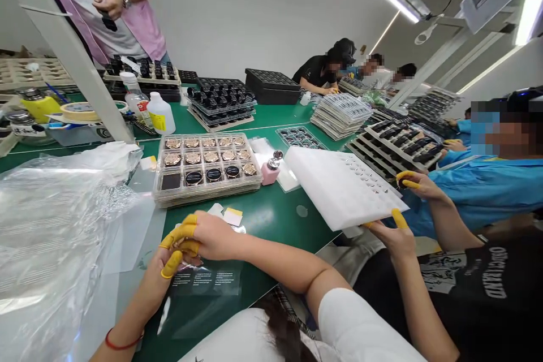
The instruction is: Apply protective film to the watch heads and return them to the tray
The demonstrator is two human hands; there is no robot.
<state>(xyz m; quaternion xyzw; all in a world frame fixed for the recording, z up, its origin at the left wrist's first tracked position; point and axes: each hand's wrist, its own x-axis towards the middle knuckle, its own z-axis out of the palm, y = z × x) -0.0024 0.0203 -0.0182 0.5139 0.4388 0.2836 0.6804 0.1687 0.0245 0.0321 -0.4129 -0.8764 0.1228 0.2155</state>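
My left hand [160, 271] and my right hand [207, 236] meet above the near part of the green table. Both wear yellow finger cots, and their fingers are pressed closely together. Whatever sits between them is hidden by the fingers. Below lies a clear plastic sheet with white print [206, 281]. Just beyond my hands are a small white and yellow pad [233, 216] and bits of white material. Further off stands a clear compartment tray [207, 185] with several gold-rimmed round watch parts, some showing black faces. One front-left compartment shows only a dark bottom.
A pink bottle with a metal top [270, 169] stands beside the tray. Crumpled clear plastic wrap [63, 226] spreads at left. On the right, a co-worker's hand holds a white foam tray [322, 186] over the table edge. White plastic bottles [161, 115] and stacked watch trays [220, 107] stand behind.
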